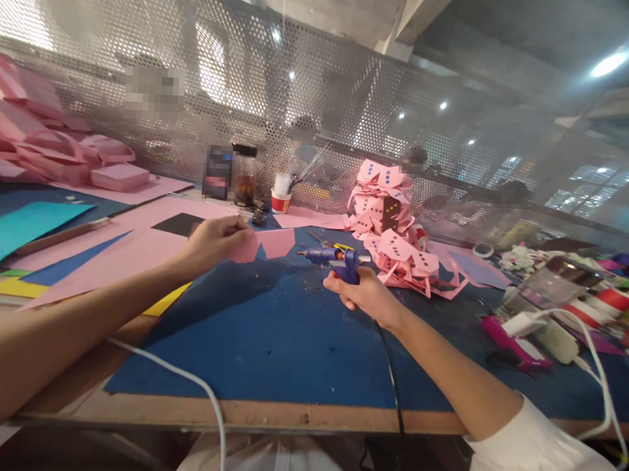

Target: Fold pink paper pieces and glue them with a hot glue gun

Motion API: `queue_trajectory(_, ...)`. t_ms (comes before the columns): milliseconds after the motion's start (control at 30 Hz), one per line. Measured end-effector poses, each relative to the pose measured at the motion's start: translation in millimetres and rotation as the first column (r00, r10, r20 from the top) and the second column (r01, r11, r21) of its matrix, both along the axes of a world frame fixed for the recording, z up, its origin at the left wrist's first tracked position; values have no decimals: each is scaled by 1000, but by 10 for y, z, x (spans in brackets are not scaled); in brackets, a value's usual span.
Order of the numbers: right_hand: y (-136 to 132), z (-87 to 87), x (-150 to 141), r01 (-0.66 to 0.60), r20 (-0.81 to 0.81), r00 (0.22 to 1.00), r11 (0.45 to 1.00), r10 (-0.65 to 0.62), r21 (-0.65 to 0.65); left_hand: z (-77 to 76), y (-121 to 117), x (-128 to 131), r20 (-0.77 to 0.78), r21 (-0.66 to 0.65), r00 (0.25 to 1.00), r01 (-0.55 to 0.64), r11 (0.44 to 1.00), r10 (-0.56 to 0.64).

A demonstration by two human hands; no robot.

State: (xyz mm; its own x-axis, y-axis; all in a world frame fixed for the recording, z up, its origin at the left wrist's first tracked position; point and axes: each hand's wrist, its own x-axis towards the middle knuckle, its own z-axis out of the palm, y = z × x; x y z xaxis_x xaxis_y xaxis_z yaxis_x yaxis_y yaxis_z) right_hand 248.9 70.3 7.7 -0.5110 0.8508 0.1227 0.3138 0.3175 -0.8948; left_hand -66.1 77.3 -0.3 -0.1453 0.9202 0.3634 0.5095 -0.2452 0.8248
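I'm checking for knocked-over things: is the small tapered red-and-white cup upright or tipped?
Upright: the small tapered red-and-white cup stands narrow end down, with a white object poking from its top.

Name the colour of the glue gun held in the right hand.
The glue gun is mainly dark violet-blue, best seen in the head view.

loose white short sleeve (540, 451) on the right arm (445, 362), its soft edge near the elbow, bare left forearm (110, 302), bare left hand (217, 237) and right hand (369, 294), pale, creased garment (260, 464) at the lap
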Motion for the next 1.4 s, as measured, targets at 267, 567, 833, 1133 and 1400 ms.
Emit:
queue_trajectory(267,-119,54,-74,-37,10,999,997,36,61,-55,-40,89,-3,-22,992,126,992,-126)
queue_trajectory(567,-200,80,-118,11,71,997,997,-16,71,-94,-51,137,-89,4,987,134,991,-133)
queue_trajectory(833,-212,46,-125,6,80,997,996,-13,87,-72,-90,182,-93,7,985,143,990,-142)
queue_trajectory(1133,-178,-14,-114,4,91,996,993,-14,115,-50,-118,205,-102,16,979,178,984,-175)
queue_trajectory(1400,-172,-8,-116,21,108,993,991,-36,135,-60,-110,201,-95,14,979,184,983,-182)
